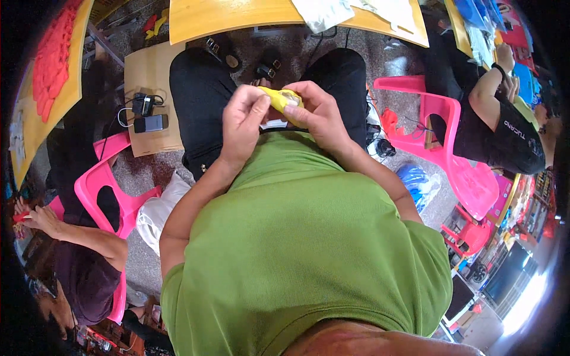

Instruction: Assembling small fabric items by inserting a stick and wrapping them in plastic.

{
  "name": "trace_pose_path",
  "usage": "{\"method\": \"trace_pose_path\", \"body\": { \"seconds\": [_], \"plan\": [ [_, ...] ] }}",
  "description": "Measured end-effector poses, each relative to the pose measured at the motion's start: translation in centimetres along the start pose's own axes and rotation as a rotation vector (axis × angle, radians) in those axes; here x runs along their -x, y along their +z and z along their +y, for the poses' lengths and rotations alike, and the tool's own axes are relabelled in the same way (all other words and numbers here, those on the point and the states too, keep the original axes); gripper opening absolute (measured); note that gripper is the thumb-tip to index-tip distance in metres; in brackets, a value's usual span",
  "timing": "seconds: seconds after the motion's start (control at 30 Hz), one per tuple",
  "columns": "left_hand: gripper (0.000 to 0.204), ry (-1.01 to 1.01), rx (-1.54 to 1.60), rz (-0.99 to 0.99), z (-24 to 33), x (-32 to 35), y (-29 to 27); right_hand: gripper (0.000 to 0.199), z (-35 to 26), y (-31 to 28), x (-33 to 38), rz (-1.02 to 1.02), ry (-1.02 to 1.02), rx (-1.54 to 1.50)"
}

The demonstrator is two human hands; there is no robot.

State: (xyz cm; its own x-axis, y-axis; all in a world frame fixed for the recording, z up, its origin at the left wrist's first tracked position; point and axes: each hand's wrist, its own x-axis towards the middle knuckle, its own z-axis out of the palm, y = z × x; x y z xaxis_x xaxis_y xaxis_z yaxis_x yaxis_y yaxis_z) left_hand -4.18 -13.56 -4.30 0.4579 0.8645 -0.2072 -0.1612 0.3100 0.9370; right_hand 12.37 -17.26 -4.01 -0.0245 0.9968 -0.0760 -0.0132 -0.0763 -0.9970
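Above my lap, a small yellow fabric piece (274, 97) is held between both hands. Something whitish shows at its right end; whether that is stuffing or lining I cannot make out. My left hand (242, 118) pinches the left end with thumb and fingertips. My right hand (320, 113) grips the right end, its thumb pressed over the whitish part. Just below the fabric, a bit of white material (273, 124) lies at my lap, partly hidden by the hands.
A yellow-topped table (237, 22) stands ahead, with a white plastic bag (320, 13) on its edge. Red pieces (56, 56) cover the left table. Cardboard (142, 71) lies on the floor. Co-workers sit both sides near pink chairs (451, 130); a white sack (161, 207) is left.
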Motion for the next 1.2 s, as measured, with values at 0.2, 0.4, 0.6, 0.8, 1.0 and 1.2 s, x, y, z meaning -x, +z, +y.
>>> {"method": "trace_pose_path", "body": {
  "seconds": [0.2,0.4,0.6,0.8,1.0,1.2],
  "plan": [
    [0.036,0.059,0.056,-0.066,-0.5,-0.8,-1.3,0.029,-1.3,-0.6,0.1,-0.051,0.280,-0.350],
    [0.019,-0.097,0.026,-0.043,1.0,-0.8,-1.2,0.033,-2.2,0.2,0.5,-0.023,0.166,-0.234],
    [0.018,0.021,-0.088,-0.067,0.3,-0.5,-1.2,0.023,-1.7,-1.0,0.7,-0.203,0.302,-0.098],
    [0.021,-0.218,0.136,-0.163,-0.1,-0.8,-2.8,0.023,-2.0,-0.6,0.9,-0.149,0.290,-0.041],
    [0.042,-0.129,0.568,-0.091,-1.4,-0.8,-1.3,0.022,-3.4,-1.6,-0.2,-0.184,0.375,-0.169],
    [0.074,-0.214,0.292,-0.302,-2.7,-0.9,-1.1,0.029,-7.4,0.0,0.2,0.217,-0.411,-0.023]
  ]
}}
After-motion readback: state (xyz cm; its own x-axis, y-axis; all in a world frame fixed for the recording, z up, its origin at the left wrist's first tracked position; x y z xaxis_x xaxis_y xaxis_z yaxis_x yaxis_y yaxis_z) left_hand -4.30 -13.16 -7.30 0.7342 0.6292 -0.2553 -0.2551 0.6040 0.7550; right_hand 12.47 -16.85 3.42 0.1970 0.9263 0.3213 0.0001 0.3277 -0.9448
